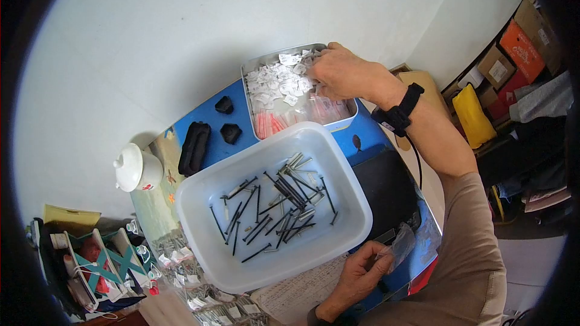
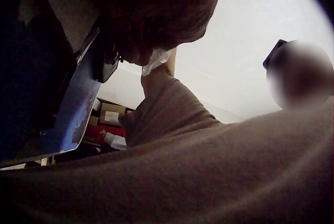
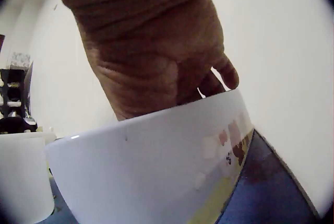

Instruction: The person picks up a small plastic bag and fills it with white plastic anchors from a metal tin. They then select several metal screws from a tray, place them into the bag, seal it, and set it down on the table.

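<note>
Right hand (image 1: pixel 341 72) is reaching over the rim of the white box (image 3: pixel 151 161), with its fingers bending down among the paper slips (image 1: pixel 266 87). Box wall and palm are hiding the fingertips; whether they are pinching anything or staying apart cannot be told. Clear bags (image 1: pixel 270 124) with red edges are lying in the same box, below that hand in the head view.

Left hand (image 1: pixel 357 276) is pinching a clear bag (image 1: pixel 403 245) between thumb and fingers. Grip is bearing on one edge only, apparently leaving the rest of the film loose and uncreased.

Between the two hands, the tub (image 1: pixel 347 205) is standing on the surface (image 1: pixel 238 105), holding loose screws (image 1: pixel 290 187). Its high walls are probably keeping them from rolling out. Just beside the left hand, a written sheet (image 1: pixel 302 287) is lying partly under the tub, whose weight is likely holding it flat.
</note>
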